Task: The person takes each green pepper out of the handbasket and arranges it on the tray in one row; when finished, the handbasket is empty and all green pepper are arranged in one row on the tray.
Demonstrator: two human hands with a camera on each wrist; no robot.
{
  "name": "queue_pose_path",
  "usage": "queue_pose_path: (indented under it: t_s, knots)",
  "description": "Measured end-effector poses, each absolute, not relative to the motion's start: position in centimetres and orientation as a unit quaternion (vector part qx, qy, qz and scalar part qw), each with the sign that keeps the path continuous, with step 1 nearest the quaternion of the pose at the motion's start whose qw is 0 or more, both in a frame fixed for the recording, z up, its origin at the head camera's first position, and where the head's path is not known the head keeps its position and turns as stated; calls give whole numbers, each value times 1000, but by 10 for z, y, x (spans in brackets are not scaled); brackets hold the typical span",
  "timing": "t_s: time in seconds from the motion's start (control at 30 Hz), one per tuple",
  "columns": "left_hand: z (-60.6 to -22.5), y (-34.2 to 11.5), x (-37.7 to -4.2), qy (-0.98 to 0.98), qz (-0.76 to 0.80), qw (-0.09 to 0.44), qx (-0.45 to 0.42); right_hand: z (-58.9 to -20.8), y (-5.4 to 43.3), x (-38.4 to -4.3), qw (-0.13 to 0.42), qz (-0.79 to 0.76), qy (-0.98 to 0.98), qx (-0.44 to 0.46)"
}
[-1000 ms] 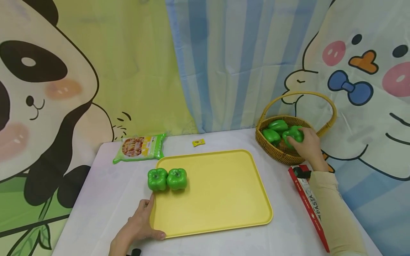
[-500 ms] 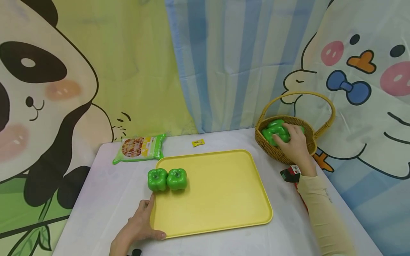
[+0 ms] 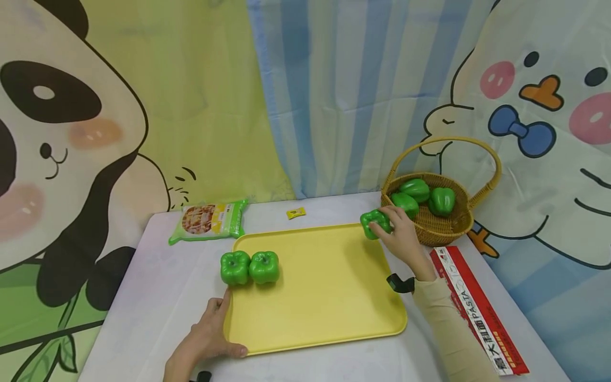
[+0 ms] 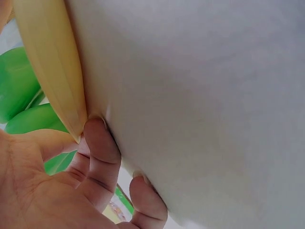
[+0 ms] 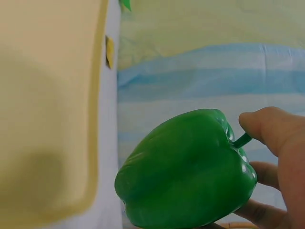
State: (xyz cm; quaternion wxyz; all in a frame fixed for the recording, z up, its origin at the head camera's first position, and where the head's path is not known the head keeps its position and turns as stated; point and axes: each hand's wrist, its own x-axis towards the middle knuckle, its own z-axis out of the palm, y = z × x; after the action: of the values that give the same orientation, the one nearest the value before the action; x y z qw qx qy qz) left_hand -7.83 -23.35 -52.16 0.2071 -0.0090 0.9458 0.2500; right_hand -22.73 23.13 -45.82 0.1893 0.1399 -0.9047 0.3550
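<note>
The right hand [image 3: 401,233] grips a green pepper [image 5: 186,171], its thumb at the stem and other fingers partly hidden behind the body. The left hand [image 3: 205,334] holds the near left corner of a yellow tray [image 3: 324,292], thumb and fingers against the edge.

The gripped pepper is over the tray's far right corner, beside the basket. It is plump and glossy, a deep even green with shallow grooves between its lobes; a short green stem rises from a dimpled top, which faces the thumb in the right wrist view.

Two more peppers [image 3: 264,267] stand side by side at the tray's left rim, stems up — shiny, squarish and the same green. Three others [image 3: 442,201] lie in a brown wicker basket [image 3: 431,236] with a tall arched handle.

Farther out, a red and white pasta box [image 3: 477,307] lies near the right forearm. Behind the tray are a green food bag [image 3: 210,220] and a small yellow packet [image 3: 296,213], all on a white-covered table [image 3: 353,363].
</note>
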Motion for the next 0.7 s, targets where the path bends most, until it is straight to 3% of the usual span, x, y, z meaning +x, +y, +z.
queue_pose_path:
  t_s: [0.7]
  knots:
    - [-524, -235, -80, 945, 252, 209, -9, -494, 155, -212, 55, 376, -912, 154]
